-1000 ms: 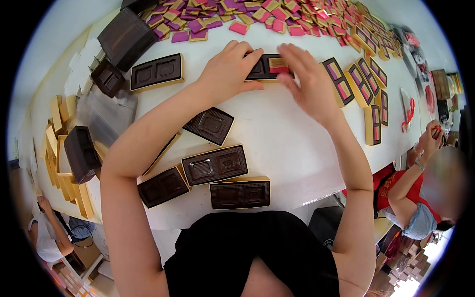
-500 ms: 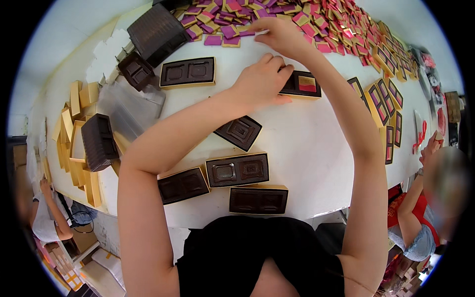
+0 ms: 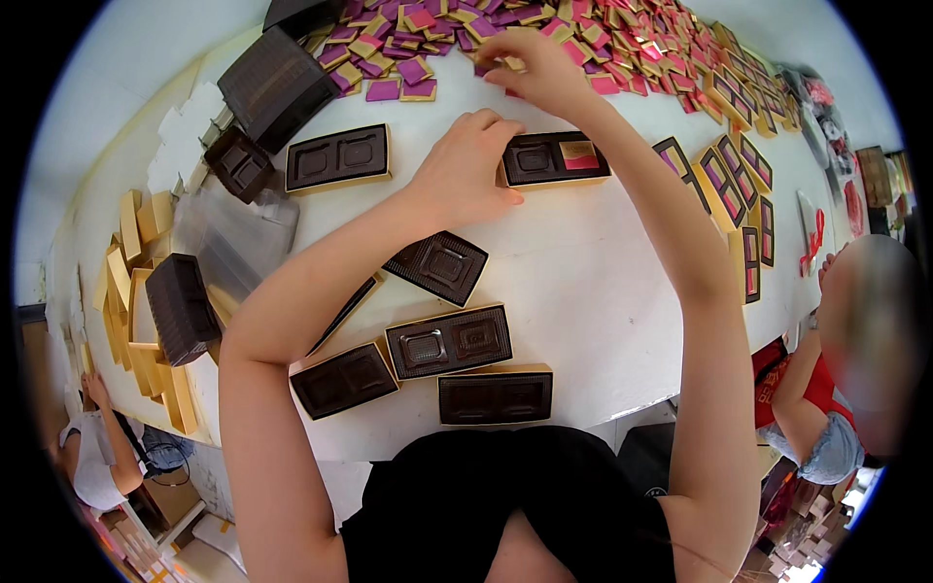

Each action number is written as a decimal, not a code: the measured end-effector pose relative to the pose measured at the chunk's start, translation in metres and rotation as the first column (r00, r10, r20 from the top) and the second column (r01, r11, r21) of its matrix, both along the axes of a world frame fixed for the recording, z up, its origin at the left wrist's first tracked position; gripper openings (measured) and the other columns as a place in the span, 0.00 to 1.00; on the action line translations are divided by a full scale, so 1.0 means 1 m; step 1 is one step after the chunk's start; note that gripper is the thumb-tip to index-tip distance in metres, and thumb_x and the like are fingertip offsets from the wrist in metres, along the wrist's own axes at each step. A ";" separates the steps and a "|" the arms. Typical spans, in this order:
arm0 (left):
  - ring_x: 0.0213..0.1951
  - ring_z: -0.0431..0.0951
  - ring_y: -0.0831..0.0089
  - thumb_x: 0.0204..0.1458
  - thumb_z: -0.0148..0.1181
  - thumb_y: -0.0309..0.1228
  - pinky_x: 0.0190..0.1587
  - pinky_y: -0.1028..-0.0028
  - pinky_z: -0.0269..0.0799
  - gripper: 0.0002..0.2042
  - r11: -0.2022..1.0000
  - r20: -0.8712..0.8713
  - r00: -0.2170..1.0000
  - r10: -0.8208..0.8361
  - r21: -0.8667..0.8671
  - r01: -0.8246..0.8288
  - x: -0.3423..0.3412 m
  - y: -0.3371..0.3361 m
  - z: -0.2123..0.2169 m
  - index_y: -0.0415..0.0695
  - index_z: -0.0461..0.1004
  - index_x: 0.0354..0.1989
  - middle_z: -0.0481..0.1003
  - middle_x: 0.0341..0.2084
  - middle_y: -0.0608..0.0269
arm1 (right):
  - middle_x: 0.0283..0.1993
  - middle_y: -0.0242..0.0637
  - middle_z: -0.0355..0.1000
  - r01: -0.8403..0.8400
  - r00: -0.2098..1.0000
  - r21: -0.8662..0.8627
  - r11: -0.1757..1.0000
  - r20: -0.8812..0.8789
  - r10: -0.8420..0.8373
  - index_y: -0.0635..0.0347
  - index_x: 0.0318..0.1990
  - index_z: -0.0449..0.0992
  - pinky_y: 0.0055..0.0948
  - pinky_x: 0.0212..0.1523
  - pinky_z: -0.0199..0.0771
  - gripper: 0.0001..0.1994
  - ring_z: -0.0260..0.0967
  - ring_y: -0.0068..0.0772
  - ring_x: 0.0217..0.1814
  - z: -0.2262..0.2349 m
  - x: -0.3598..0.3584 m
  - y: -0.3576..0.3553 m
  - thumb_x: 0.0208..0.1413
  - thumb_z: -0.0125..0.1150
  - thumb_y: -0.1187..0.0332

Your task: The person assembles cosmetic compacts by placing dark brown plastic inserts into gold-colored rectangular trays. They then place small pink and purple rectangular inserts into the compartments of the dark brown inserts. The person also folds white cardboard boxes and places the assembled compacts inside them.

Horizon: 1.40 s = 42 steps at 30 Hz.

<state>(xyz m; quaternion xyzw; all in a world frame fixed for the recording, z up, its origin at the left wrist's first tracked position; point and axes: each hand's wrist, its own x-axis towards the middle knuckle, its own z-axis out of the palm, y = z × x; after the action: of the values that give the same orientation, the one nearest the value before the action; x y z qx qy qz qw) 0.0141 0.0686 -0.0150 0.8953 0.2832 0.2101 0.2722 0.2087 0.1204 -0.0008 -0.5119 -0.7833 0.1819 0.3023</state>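
Observation:
My left hand [image 3: 465, 167] is closed around the left end of a gold box with a dark two-compartment tray [image 3: 533, 160]. A red-and-gold wrapped square [image 3: 578, 155] sits in its right compartment; the left one holds nothing. Beyond the box, my right hand [image 3: 533, 68] is at the near edge of a heap of purple-and-gold wrapped squares [image 3: 413, 70]. Its fingers are curled in a pinch, with a purple-and-gold wrapped square apparently at the tips, mostly hidden. Another box with a bare two-compartment tray [image 3: 338, 158] lies left of my left hand.
Several boxes with dark trays [image 3: 449, 342] lie near my body. Gold box sleeves [image 3: 136, 262] and stacked dark trays [image 3: 277, 83] stand left. Red-and-gold squares [image 3: 646, 53] heap at the back, filled boxes [image 3: 729, 185] at right. People work at both sides.
The view has shifted, so the table things appear further left. A purple-and-gold square near my right fingertips is gone from the table. My left hand still grips the box end.

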 end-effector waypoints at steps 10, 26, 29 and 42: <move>0.47 0.76 0.59 0.37 0.73 0.22 0.41 0.70 0.80 0.36 0.993 0.099 0.993 0.069 -0.106 -0.058 0.011 0.000 -0.003 0.38 0.64 0.60 0.71 0.49 0.49 | 0.58 0.40 0.74 -0.008 0.980 0.332 0.943 0.192 -0.059 0.61 0.51 0.77 0.47 0.65 0.65 0.18 0.68 0.44 0.63 -0.018 0.008 -0.131 0.53 0.68 0.68; 0.58 0.71 0.56 0.39 0.73 0.24 0.50 0.64 0.78 0.38 0.996 0.020 0.998 0.054 -0.077 -0.053 0.010 0.003 0.000 0.41 0.63 0.63 0.69 0.56 0.51 | 0.71 0.33 0.59 0.079 0.830 0.379 0.922 0.487 -0.271 0.61 0.59 0.71 0.78 0.67 0.42 0.34 0.47 0.49 0.77 -0.018 -0.005 -0.157 0.50 0.66 0.46; 0.64 0.65 0.52 0.39 0.73 0.27 0.63 0.58 0.67 0.43 0.986 -0.127 0.991 -0.050 0.154 0.069 -0.010 -0.001 0.038 0.43 0.60 0.68 0.63 0.63 0.48 | 0.73 0.39 0.56 0.198 0.781 0.372 0.907 0.499 -0.375 0.59 0.60 0.71 0.83 0.66 0.32 0.34 0.42 0.60 0.78 -0.015 0.007 -0.180 0.52 0.63 0.44; 0.72 0.34 0.29 0.33 0.72 0.64 0.51 0.13 0.41 0.48 0.810 -0.587 0.616 -0.525 -0.124 0.573 -0.072 -0.123 0.064 0.76 0.60 0.69 0.38 0.74 0.41 | 0.77 0.44 0.49 0.579 0.757 0.131 0.805 0.281 -0.590 0.34 0.71 0.61 0.77 0.68 0.35 0.28 0.40 0.59 0.79 -0.031 0.120 -0.224 0.65 0.50 0.45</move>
<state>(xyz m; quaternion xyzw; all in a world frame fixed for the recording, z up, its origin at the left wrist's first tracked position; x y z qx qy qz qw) -0.0574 -0.0544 0.0485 0.9668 0.0583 -0.1652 0.1859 0.3292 -0.1037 -0.0314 -0.7468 -0.6248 -0.0177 0.2272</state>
